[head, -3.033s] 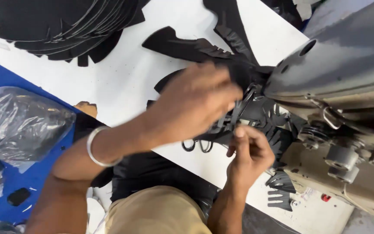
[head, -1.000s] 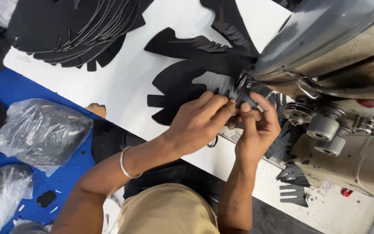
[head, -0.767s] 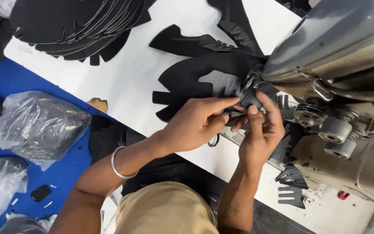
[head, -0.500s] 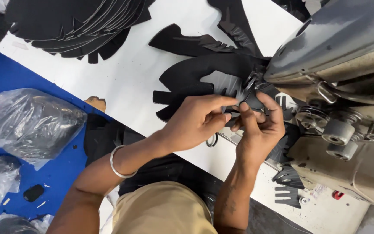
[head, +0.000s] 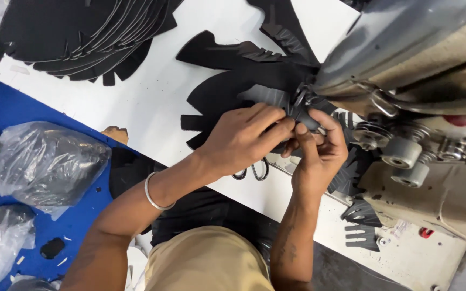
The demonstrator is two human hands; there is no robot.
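1. Firstly, at the far left, clear plastic bags [head: 44, 164] holding dark material are lying on a blue surface [head: 82, 231], beside the white worktable [head: 152, 97].
2. A fanned stack of black cut pieces [head: 76, 32] is sitting at the upper left of the table, well apart from both hands.
3. A silver bangle [head: 155, 193] is circling the left wrist, just off the table's near edge.
4. The left hand [head: 241, 137] is reaching in from the left with its fingers curled and pressed together, pinching the edge of a black cut fabric piece [head: 227, 94] that is lying flat on the table and running under the head of the sewing machine.
5. A pair of thread snips [head: 254, 171] is showing its loops just below the left hand, at the table edge.
6. The right hand [head: 319, 148] is meeting the left one fingertip to fingertip, thumb and forefinger closing on the same piece right at the needle area; the exact contact point is hidden by the fingers.
7. More black notched pieces [head: 360, 213] are lying below the right hand, near the machine base.
8. The industrial sewing machine [head: 422, 59] is filling the right side, its grey tension wheels [head: 400, 156] just beside the right hand.
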